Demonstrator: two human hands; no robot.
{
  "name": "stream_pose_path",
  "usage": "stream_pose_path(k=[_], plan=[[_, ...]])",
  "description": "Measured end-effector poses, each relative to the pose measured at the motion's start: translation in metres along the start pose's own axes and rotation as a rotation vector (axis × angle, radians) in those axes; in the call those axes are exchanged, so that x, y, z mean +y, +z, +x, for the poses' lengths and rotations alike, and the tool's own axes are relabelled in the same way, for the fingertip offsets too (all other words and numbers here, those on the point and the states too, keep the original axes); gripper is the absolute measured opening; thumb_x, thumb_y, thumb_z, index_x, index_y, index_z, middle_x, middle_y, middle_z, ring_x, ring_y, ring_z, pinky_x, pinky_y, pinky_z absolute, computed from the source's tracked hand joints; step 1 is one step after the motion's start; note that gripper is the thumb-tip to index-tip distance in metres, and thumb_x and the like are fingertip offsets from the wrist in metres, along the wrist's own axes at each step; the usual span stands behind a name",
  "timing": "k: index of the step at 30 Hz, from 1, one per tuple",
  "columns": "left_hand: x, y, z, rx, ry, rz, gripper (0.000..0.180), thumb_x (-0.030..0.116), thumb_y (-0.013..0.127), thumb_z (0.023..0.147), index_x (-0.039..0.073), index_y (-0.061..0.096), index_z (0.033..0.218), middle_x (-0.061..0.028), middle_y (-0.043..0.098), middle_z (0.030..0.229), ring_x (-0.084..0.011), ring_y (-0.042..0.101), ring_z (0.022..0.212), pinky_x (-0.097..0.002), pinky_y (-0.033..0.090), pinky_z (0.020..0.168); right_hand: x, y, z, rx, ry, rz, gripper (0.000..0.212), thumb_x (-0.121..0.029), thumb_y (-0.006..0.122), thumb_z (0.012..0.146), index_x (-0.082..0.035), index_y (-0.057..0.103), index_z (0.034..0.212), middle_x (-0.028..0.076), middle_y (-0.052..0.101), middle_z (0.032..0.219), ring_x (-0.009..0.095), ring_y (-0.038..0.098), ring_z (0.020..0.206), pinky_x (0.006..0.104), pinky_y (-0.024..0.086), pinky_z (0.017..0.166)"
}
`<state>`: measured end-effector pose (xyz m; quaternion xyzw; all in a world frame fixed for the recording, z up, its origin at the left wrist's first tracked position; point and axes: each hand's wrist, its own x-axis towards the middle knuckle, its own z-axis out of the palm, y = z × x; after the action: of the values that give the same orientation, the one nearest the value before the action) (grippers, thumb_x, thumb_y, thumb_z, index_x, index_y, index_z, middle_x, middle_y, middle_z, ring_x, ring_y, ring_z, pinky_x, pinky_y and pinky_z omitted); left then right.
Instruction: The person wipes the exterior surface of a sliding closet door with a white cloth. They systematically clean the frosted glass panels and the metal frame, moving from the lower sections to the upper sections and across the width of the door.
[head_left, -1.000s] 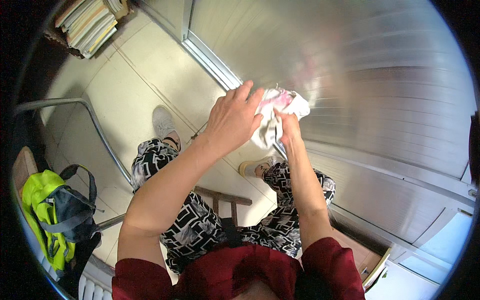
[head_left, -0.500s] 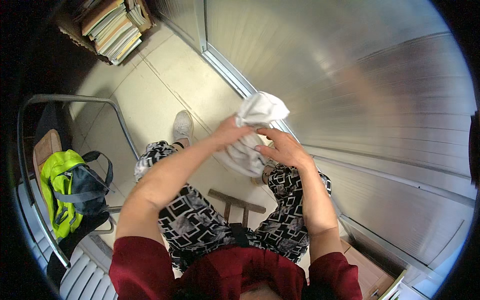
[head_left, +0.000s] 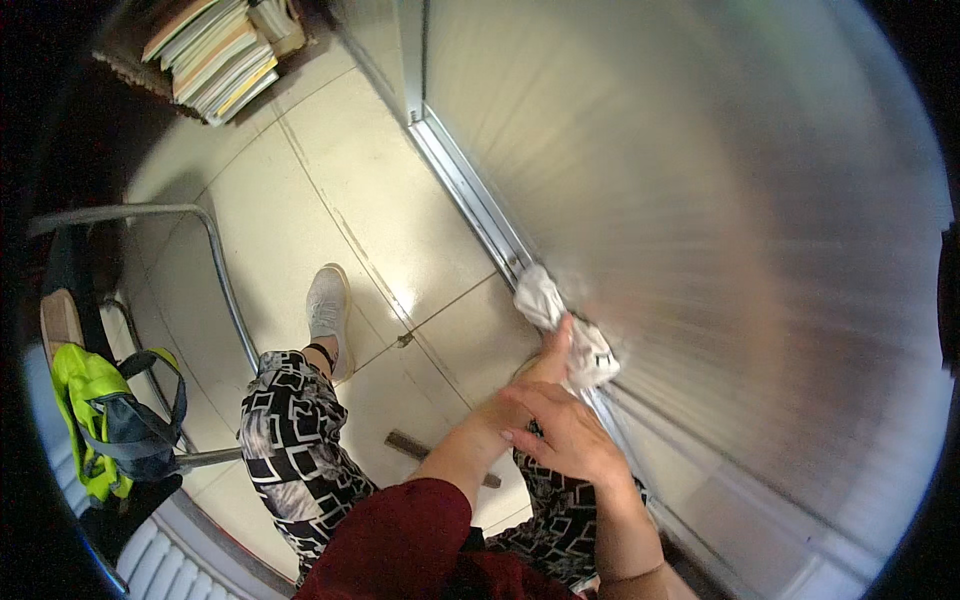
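A crumpled white cloth (head_left: 594, 358) lies against the bottom metal rail and the lower part of the translucent panel. My left hand (head_left: 550, 358) is closed on it, with part of the fingers hidden by the cloth. Bunched cloth sticks out past both sides of that hand. My right hand (head_left: 572, 432) lies across my left wrist, its fingers stretched out and the thumb apart, holding nothing. The metal rail (head_left: 470, 190) runs along the foot of the translucent panel (head_left: 720, 200).
A grey shoe (head_left: 330, 310) stands on the tiled floor (head_left: 380, 170). To the left are a metal-framed chair (head_left: 222, 255) and a yellow-green and dark bag (head_left: 115, 425). Stacked books or papers (head_left: 215, 60) fill a box at the far left. A small wooden piece (head_left: 410, 443) sits below.
My left hand has carried the cloth rightward and down onto the rail and panel. The right hand has let go of the cloth area and moved onto my left wrist. The view has shifted.
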<state>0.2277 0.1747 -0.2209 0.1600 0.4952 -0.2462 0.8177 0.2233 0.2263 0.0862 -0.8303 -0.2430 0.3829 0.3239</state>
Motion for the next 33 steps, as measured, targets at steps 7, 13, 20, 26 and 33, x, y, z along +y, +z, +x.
stream_pose_path(k=[7, 13, 20, 26, 33], plan=[[0.160, 0.019, 0.021, 0.302, 0.625, 0.045, 0.065, 0.038, 0.056, 0.082, -0.010, 0.042, 0.124, -0.0261, 0.049, 0.122, -0.0369, 0.047, 0.113, -0.0399, 0.037, 0.094, -0.012, -0.008, 0.027, -0.031, 0.014, 0.036, 0.044, -0.017, 0.067, 0.076, -0.004, 0.053, 0.116, 0.019, 0.055, 0.116, 0.036, 0.053, 0.106, 0.0391, 0.044, 0.089], [0.372, 0.037, -0.024, 0.369, 1.113, 0.289, 0.050, 0.027, 0.060, 0.080, -0.008, 0.047, 0.114, -0.0265, 0.054, 0.114, -0.0393, 0.050, 0.108, -0.0413, 0.039, 0.091, -0.014, -0.015, 0.043, -0.077, 0.091, 0.097, 0.046, -0.017, 0.067, 0.078, -0.006, 0.051, 0.120, 0.020, 0.053, 0.119, 0.036, 0.051, 0.110, 0.0394, 0.044, 0.091], [0.286, -0.006, 0.032, 0.472, 1.206, 0.416, 0.057, 0.027, 0.055, 0.084, -0.001, 0.037, 0.131, -0.0229, 0.045, 0.129, -0.0347, 0.044, 0.119, -0.0383, 0.033, 0.099, 0.000, -0.010, 0.079, -0.117, 0.030, 0.125, 0.045, -0.012, 0.068, 0.076, -0.004, 0.052, 0.117, 0.019, 0.053, 0.118, 0.033, 0.053, 0.109, 0.0381, 0.044, 0.090], [0.419, 0.015, 0.001, 0.646, 1.118, 0.338, 0.043, 0.030, 0.054, 0.086, 0.000, 0.050, 0.117, -0.0191, 0.058, 0.111, -0.0311, 0.058, 0.099, -0.0411, 0.046, 0.081, 0.003, -0.016, 0.088, -0.147, 0.103, 0.163, 0.048, -0.016, 0.068, 0.077, -0.009, 0.050, 0.121, 0.018, 0.053, 0.118, 0.035, 0.050, 0.112, 0.0395, 0.043, 0.092], [0.324, 0.016, 0.026, 0.628, 1.039, 0.514, 0.049, 0.026, 0.060, 0.080, -0.003, 0.049, 0.118, -0.0251, 0.052, 0.118, -0.0377, 0.051, 0.108, -0.0405, 0.039, 0.092, 0.006, -0.021, 0.086, -0.105, 0.124, 0.310, 0.040, -0.010, 0.066, 0.077, 0.001, 0.054, 0.113, 0.018, 0.056, 0.117, 0.032, 0.053, 0.110, 0.0371, 0.040, 0.093]])
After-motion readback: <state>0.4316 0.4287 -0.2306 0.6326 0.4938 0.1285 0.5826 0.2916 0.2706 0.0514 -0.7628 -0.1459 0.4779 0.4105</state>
